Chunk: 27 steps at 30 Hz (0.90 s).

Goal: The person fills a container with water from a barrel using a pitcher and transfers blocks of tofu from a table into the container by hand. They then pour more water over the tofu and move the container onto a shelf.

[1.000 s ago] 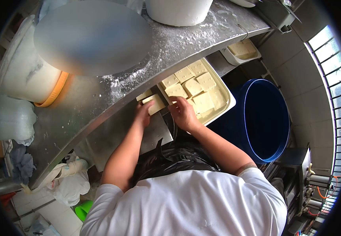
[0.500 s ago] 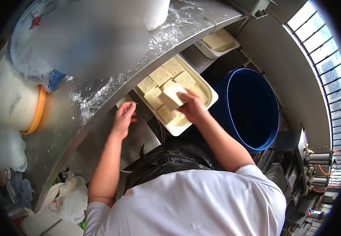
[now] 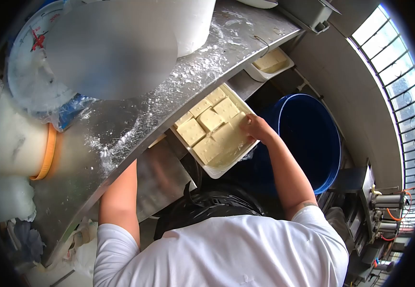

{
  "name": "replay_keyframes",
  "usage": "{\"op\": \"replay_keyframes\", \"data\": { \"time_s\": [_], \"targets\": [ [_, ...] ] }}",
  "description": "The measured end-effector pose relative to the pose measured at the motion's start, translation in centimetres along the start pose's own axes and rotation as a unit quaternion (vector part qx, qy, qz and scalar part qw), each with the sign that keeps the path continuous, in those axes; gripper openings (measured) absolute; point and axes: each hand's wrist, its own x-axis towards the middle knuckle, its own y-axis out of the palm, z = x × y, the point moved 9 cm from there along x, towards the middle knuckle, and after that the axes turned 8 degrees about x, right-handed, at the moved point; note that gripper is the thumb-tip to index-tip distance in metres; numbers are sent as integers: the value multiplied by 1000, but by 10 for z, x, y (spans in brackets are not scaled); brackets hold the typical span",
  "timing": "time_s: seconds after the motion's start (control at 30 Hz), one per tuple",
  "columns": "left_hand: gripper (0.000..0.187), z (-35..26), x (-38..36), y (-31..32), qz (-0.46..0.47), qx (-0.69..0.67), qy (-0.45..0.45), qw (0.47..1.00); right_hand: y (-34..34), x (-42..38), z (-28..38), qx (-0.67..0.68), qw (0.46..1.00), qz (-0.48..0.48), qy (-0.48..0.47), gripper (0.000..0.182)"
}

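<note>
A white rectangular tub [image 3: 215, 172] sits partly beneath the steel bench edge, holding several pale yellow, dimpled tofu blocks [image 3: 211, 119] in cloudy liquid. Curled over the tub's right side is my right hand [image 3: 257, 127], its fingertips inside the rim beside the submerged tofu. No lifted block shows in it. My left forearm reaches under the bench [image 3: 135, 119], whose edge hides that hand completely.
A blue barrel [image 3: 308, 138] stands right of the tub. Another white tub [image 3: 270, 64] with pale blocks is farther back. White powder and a white bucket [image 3: 195, 28] are on the bench. An orange-rimmed container [image 3: 21, 138] is at left.
My right hand has let go of the tofu block it held over the tub and moved to the tub's right side. My left hand has gone under the bench edge. The view has shifted slightly.
</note>
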Motion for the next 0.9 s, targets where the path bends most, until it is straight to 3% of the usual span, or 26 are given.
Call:
{"op": "replay_keyframes", "data": {
  "time_s": [0.03, 0.1, 0.17, 0.2, 0.23, 0.3, 0.37, 0.43, 0.5, 0.53, 0.57, 0.6, 0.67, 0.7, 0.77, 0.8, 0.83, 0.9],
  "targets": [
    [72, 7, -3, 9, -1, 4, -6, 1000, 2, -3, 4, 1, 1000, 6, -4, 62],
    [84, 29, -12, 56, 110, -204, -70, 970, -1, -5, 7, 17, 1000, -12, -15, 56],
    [96, 24, -20, 52, 51, -472, -66, 878, -5, -5, 11, -38, 999, -16, -12, 54],
    [92, 10, -25, 41, 8, -103, -4, 995, -11, -3, 18, -132, 987, -63, -60, 52],
    [92, -7, -31, 28, 8, -101, -9, 995, -14, -5, 24, -224, 963, -110, -105, 50],
    [78, -47, -50, 2, 68, -49, -34, 996, -9, -33, 57, -260, 944, -157, -130, 48],
    [71, -63, -57, 5, 48, -48, -13, 998, 0, -44, 76, -293, 921, -203, -157, 46],
    [65, -71, -65, 4, 27, -46, 7, 999, 12, -60, 103, -214, 880, -251, -341, 45],
    [63, -58, -72, 15, 76, -115, -69, 988, 33, -65, 115, -131, 884, -211, -395, 42],
    [57, -48, -76, 18, 14, -145, -52, 988, 45, -66, 118, -83, 890, -192, -406, 41],
    [57, -41, -83, 23, 11, -141, -57, 988, 60, -68, 120, -34, 892, -171, -417, 39],
    [53, -27, -94, 30, 7, -334, -126, 934, 79, -64, 120, 22, 906, -124, -403, 39],
    [51, -31, -128, 27, 22, -618, -242, 748, 121, -61, 124, 110, 913, -33, -391, 38],
    [51, -29, -136, 26, 17, -614, -246, 750, 149, -52, 121, 153, 934, 48, -320, 40],
    [58, -38, -142, 23, 10, -758, -201, 621, 184, -61, 145, 139, 932, 129, -308, 58],
    [58, -47, -142, 14, 3, -759, -182, 625, 205, -60, 155, 159, 919, 165, -322, 71],
    [58, -54, -142, 8, -1, -759, -183, 625, 226, -54, 151, 215, 919, 209, -255, 80],
    [57, -85, -138, -25, -19, -821, -153, 550, 258, -45, 156, 354, 870, 281, -197, 76]
  ]
}}
